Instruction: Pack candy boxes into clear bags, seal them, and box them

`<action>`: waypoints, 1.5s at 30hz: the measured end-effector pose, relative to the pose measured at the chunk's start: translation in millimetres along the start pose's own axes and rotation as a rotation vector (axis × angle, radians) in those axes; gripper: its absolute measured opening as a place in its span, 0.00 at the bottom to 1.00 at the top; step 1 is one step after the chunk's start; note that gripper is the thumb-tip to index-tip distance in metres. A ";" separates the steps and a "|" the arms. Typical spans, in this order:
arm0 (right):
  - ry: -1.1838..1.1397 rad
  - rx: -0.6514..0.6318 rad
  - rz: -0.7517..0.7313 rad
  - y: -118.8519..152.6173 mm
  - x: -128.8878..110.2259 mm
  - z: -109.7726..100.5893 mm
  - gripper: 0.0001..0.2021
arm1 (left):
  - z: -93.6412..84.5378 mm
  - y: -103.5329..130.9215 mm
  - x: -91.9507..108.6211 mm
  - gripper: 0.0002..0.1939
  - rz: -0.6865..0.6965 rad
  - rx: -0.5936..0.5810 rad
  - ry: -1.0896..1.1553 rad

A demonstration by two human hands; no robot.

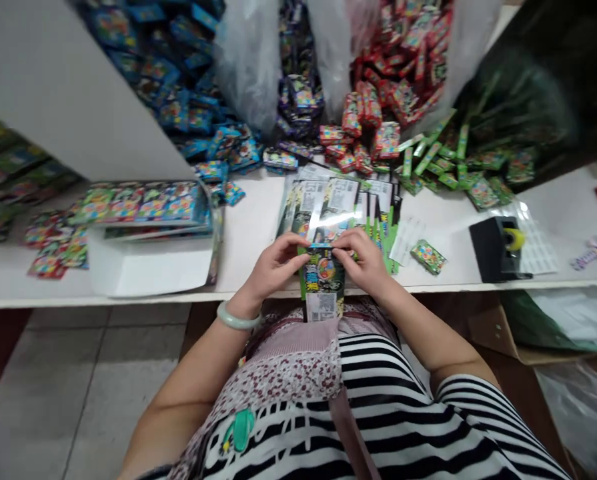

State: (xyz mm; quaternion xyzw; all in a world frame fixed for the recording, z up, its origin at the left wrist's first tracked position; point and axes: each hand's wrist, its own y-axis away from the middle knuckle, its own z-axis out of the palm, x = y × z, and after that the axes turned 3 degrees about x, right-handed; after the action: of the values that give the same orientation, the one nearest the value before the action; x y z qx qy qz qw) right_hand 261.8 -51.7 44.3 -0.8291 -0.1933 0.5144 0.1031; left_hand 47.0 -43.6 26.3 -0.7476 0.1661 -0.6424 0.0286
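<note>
A flat printed packet [323, 283], black with green edges, colourful lettering and a square code, hangs upright at the table's front edge. My left hand [278, 263] pinches its upper left corner between thumb and fingers. At the upper right corner, my right hand [362, 261] grips the same packet with thumb and forefinger. Just beyond my fingers lies a fanned stack of similar flat packets [335, 197] with white label panels. A small green box [428, 257] rests on the table to the right of my right hand.
Heaps of small blue boxes [193, 107], purple boxes [301, 93], red boxes [378, 93] and green boxes [438, 160] spill along the back. A white open carton [151, 267] stands left, with colourful boxes behind it. A black tape dispenser [495, 250] sits right, beside sticker sheets [535, 243].
</note>
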 end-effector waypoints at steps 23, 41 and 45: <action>0.295 0.120 0.806 5.0 133.0 -177.2 0.09 | 9.9 -15.4 -0.4 0.08 0.052 0.076 -0.041; -0.107 -0.452 0.345 -67.1 -24.9 -35.6 0.19 | 17.4 -10.9 18.2 0.08 0.089 -0.028 -0.105; -0.001 -0.435 0.394 -71.5 -25.8 -34.7 0.16 | 18.2 -12.5 16.9 0.08 0.095 -0.021 -0.066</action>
State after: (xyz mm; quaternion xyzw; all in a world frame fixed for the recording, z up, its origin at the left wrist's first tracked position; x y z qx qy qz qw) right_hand 267.2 2.9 107.3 -0.8530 -0.1343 0.4714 -0.1791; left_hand 69.3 -39.7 42.5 -0.7598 0.2073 -0.6136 0.0567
